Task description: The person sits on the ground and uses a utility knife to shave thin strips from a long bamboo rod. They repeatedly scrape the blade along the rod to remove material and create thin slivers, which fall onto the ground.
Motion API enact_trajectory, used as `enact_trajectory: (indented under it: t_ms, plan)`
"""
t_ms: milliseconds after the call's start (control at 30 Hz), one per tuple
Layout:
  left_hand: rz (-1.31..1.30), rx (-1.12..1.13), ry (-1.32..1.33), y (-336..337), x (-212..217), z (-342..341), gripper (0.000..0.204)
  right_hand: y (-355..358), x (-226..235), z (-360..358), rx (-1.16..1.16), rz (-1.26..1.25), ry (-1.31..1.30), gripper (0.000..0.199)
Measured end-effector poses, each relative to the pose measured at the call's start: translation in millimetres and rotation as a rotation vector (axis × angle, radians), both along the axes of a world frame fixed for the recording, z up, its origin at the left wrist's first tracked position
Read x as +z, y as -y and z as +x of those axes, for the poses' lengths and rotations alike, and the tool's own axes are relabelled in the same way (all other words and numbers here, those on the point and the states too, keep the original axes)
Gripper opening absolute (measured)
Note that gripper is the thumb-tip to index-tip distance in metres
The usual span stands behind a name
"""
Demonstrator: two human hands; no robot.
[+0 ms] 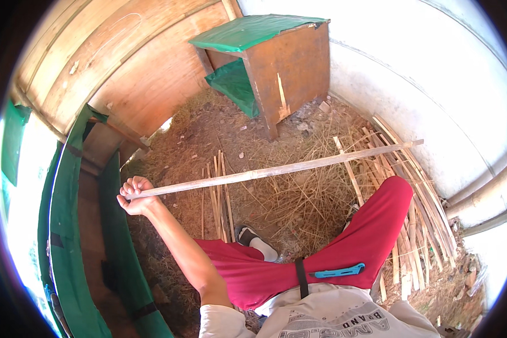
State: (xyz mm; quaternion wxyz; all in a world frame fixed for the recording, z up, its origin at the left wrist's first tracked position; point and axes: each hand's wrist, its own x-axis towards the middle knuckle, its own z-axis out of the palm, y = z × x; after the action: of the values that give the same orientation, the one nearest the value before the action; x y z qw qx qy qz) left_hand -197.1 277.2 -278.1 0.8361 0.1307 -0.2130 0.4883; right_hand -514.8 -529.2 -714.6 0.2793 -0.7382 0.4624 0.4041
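My left hand (135, 194) is closed round the near-left end of a long, pale bamboo strip (252, 174). The strip runs across in front of me, rising to the right above my knee and over a pile of split bamboo strips (416, 239). A blue utility knife (339, 271) lies on my red trousers beside a black strap (302, 279). Between the left hand and my foot lies a smaller bundle of thin strips (220, 200). My right hand is out of the picture; just part of that sleeve shows at the bottom.
Shavings (298, 194) litter the dirt floor. A wooden cabinet (296, 67) with a green cover stands at the far wall. Green-covered shelving (67, 225) lines the left side. A white wall (411, 62) and a thick bamboo pole (484, 200) bound the right.
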Motion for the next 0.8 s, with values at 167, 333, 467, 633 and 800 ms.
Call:
enact_trajectory:
  t_ms: [167,333,467,633,800]
  plan:
    - [-0.098,0.001,0.001,12,-7,20,0.035,-1,36,78,-0.194,-0.730,0.964,0.033]
    - [-0.087,0.070,-0.053,-2,-16,3,0.037,-105,276,213,0.422,-0.245,1.786,0.007]
    - [-0.097,0.113,-0.086,-6,-23,-1,0.037,-181,337,217,1.261,0.308,1.431,0.025]
    - [-0.153,0.131,-0.077,-32,-38,-20,0.031,-200,297,216,1.676,0.107,1.359,0.016]
    - [-0.147,0.168,-0.080,-57,-53,-55,0.030,-197,326,239,1.287,0.108,1.274,0.011]
